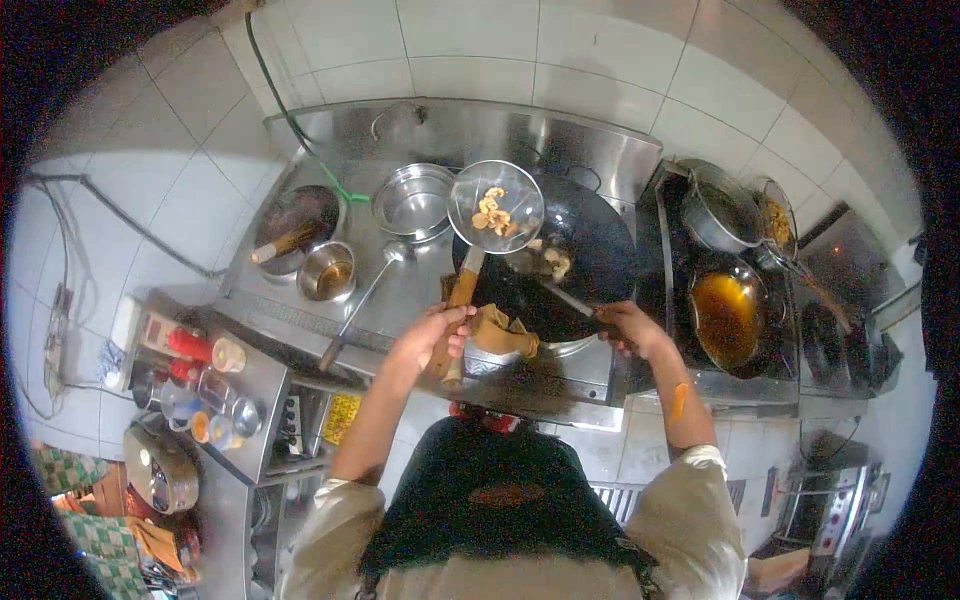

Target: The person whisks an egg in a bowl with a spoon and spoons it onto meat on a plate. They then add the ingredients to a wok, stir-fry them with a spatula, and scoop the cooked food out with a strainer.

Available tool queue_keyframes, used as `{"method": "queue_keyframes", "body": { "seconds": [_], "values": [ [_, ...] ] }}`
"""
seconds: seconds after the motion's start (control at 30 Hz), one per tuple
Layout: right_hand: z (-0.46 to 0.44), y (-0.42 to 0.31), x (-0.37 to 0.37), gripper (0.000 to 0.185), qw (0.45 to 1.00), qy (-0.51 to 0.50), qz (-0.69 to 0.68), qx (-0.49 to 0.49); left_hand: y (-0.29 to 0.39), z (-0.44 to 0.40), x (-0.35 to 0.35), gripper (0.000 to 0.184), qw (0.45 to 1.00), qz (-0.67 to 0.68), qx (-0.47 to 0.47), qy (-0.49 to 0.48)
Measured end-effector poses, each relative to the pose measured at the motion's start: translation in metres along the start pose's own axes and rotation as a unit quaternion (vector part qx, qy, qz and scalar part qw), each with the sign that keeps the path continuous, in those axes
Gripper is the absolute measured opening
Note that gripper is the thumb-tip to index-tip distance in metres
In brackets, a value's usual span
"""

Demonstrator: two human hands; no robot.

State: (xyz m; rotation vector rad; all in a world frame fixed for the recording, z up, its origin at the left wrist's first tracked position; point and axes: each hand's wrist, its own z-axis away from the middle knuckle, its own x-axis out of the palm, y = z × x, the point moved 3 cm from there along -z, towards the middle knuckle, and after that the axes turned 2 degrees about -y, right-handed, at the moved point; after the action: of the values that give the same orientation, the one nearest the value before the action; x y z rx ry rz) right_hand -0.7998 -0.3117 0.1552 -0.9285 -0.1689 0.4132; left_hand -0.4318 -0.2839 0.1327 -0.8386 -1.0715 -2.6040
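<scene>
My left hand (pixel 443 335) is closed around the wooden handle of a round mesh strainer (pixel 462 205). Several pale brown food pieces (pixel 493 215) lie in the strainer, which is over the left rim of a large black wok (pixel 600 225). Inside the wok are more pale food pieces (pixel 555 263). My right hand (pixel 632 328) grips a metal-shafted cooking utensil (pixel 570 298) that slants into the wok toward them; whether its head is a ladle or a spatula is unclear. A tan cloth (pixel 500 333) sits at the wok's near rim, beside my left hand.
Left of the wok, a ladle (pixel 365 300), steel pots (pixel 415 203), a small pan (pixel 327 271) and a brush (pixel 285 243) are on the steel stove. At right stand a pan of amber liquid (pixel 727 308) and a deep pot (pixel 720 210). Seasoning containers (pixel 210 405) crowd the left counter.
</scene>
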Motion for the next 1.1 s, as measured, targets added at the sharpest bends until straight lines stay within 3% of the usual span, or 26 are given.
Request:
{"method": "queue_keyframes", "body": {
  "seconds": [0.13, 0.2, 0.27, 0.3, 0.53, 0.67, 0.83, 0.93, 1.1],
  "values": [
    [0.017, -0.003, 0.009, 0.023, 1.000, 0.003, -0.024, -0.005, 0.003, -0.005, 0.000, 0.025, 1.000, -0.005, 0.000, -0.007],
    [0.017, 0.009, 0.009, 0.021, 0.989, 0.003, -0.144, 0.015, 0.003, -0.005, -0.006, 0.025, 1.000, 0.006, 0.009, -0.014],
    [0.008, 0.028, 0.011, 0.020, 0.989, 0.023, -0.144, 0.038, 0.005, -0.004, -0.004, 0.024, 0.999, -0.015, 0.015, -0.048],
    [0.012, 0.028, 0.019, 0.021, 0.995, 0.058, -0.082, 0.004, 0.006, 0.004, 0.000, 0.022, 0.999, 0.006, 0.018, -0.049],
    [0.068, 0.046, 0.013, 0.038, 0.984, 0.131, -0.118, 0.004, 0.005, 0.039, -0.051, 0.025, 0.994, 0.066, 0.033, -0.084],
    [0.091, 0.045, 0.020, 0.039, 0.987, 0.104, -0.121, -0.015, 0.012, 0.085, -0.108, 0.027, 0.992, 0.079, 0.083, 0.049],
    [0.105, 0.050, 0.033, 0.041, 0.984, 0.155, -0.087, -0.015, 0.016, 0.115, -0.215, 0.026, 0.962, 0.078, 0.166, 0.201],
    [0.104, 0.051, 0.040, 0.048, 0.984, 0.163, -0.069, -0.024, 0.006, 0.091, -0.309, 0.018, 0.969, 0.089, 0.163, 0.164],
    [0.104, 0.037, 0.060, 0.047, 0.982, 0.168, -0.077, -0.040, -0.002, 0.075, -0.351, 0.023, 0.963, 0.112, 0.180, 0.166]
  ]
}}
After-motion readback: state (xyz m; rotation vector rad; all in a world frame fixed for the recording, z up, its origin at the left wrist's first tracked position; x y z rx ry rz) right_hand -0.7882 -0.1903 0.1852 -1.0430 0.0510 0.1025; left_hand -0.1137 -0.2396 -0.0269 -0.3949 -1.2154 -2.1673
